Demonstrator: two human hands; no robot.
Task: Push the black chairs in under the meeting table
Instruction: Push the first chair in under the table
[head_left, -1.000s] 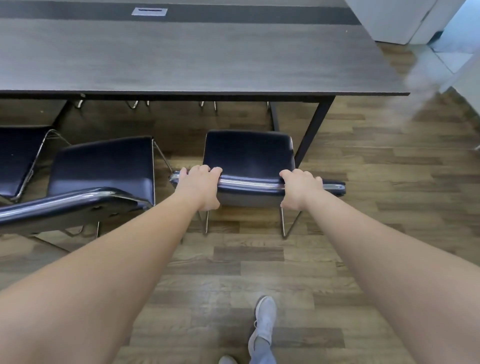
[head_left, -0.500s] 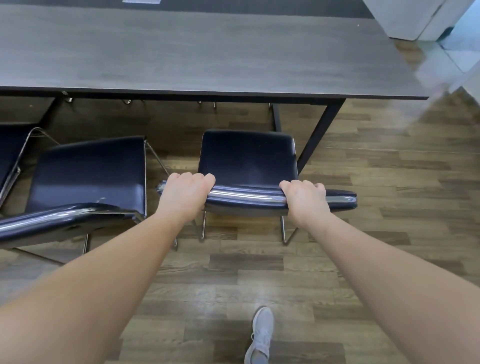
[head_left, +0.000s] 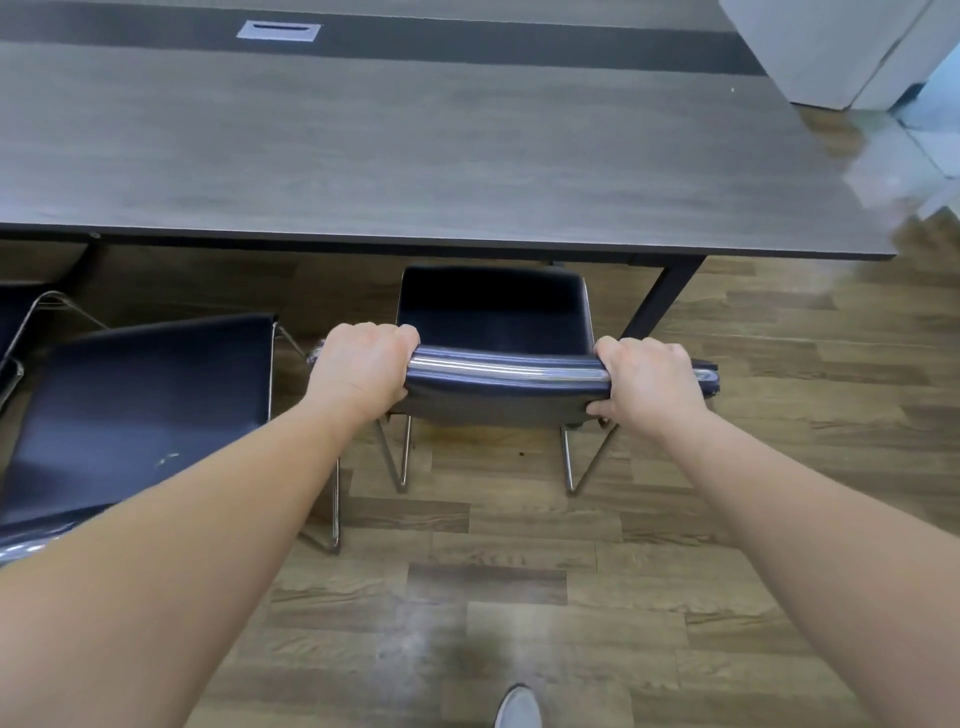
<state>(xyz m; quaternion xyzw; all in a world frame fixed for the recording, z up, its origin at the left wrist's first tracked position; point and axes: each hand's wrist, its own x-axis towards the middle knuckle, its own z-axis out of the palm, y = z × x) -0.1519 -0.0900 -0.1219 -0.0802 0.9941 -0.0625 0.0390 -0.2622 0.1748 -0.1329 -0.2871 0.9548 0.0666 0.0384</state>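
Best pushed straight and level, both sides together, keeping the chrome legs sliding flat over the floor and clear of the table leg (head_left: 662, 296) at the right. Left hand (head_left: 363, 371) and right hand (head_left: 647, 382) apart, each clamped over the backrest rail of the black chair (head_left: 493, 312), arms near full stretch. Seat front just at the meeting table (head_left: 415, 156) edge, backrest well short of it.

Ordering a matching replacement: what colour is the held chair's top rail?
Shiny chrome silver top rail on black upholstery, head view.
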